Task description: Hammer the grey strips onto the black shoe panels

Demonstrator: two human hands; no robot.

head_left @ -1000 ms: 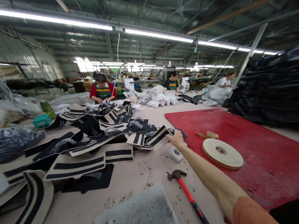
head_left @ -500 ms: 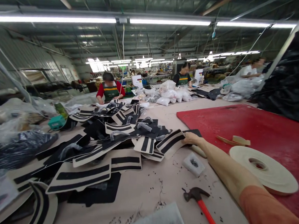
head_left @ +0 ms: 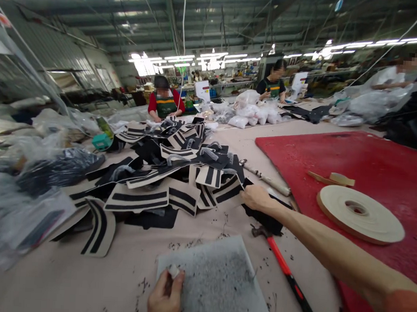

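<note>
My right hand reaches over the table with fingers closed at the edge of a beige panel with black stripes. A black panel piece lies under that hand and wrist; whether the two are joined, I cannot tell. Low in the view, my left hand pinches a small whitish piece between thumb and finger. It is over the left edge of a pale, speckled board. A claw hammer with a red and black handle lies right of the board, its head near the black piece.
Similar striped panels are heaped left of my right hand. A red sheet bears a roll of cream tape. A rod-like tool lies beside it. Plastic bags crowd the left, and several people work across the table.
My left hand has come into view at the bottom with the whitish piece. My right hand has drawn nearer with the panel; the black piece now lies by the hammer head. The view has tipped down.
</note>
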